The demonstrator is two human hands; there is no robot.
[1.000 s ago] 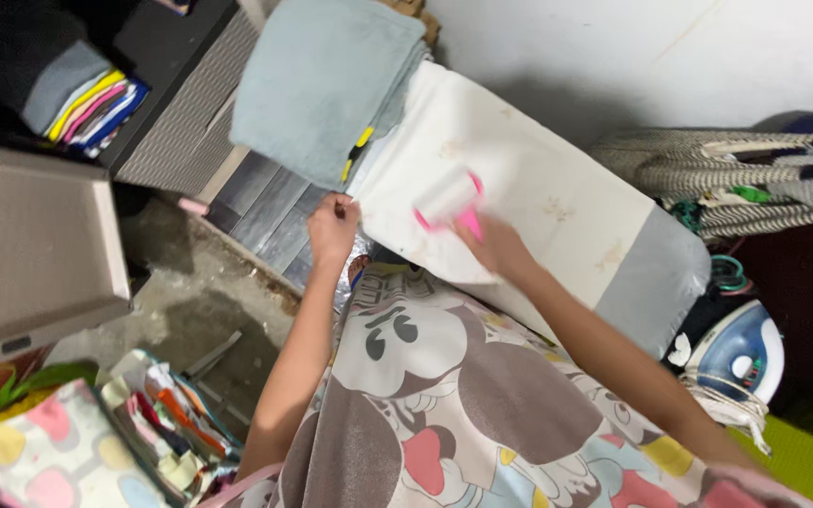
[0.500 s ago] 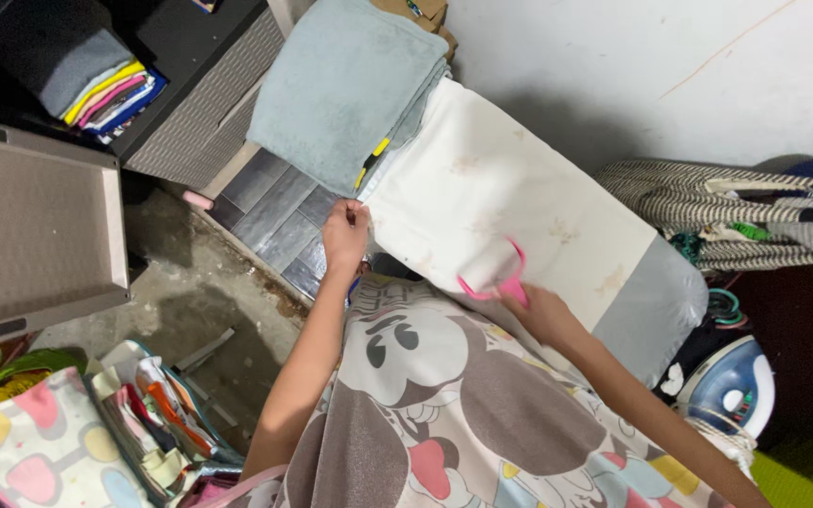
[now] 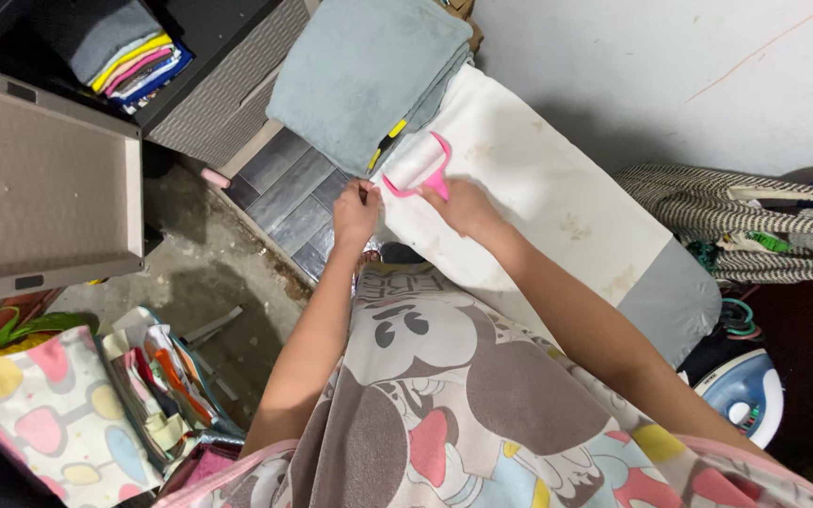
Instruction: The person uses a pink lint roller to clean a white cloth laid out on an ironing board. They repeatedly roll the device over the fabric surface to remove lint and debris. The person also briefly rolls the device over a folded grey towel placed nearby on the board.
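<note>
A white cloth with faint stains lies spread over a grey ironing board. My right hand grips the pink handle of a lint roller, whose white roll rests on the cloth near its left corner. My left hand pinches the cloth's near-left edge, just beside the roller. A folded pale blue-grey towel sits on the board's far end, next to the roller.
A steam iron sits at the lower right. Striped bags lean on the white wall. An open brown cabinet door and a shelf of folded clothes are at left. Patterned bags lie on the floor.
My right hand has carried the lint roller from the cloth's near edge up and left towards the corner by the towel. My left hand keeps its pinch on the cloth edge.
</note>
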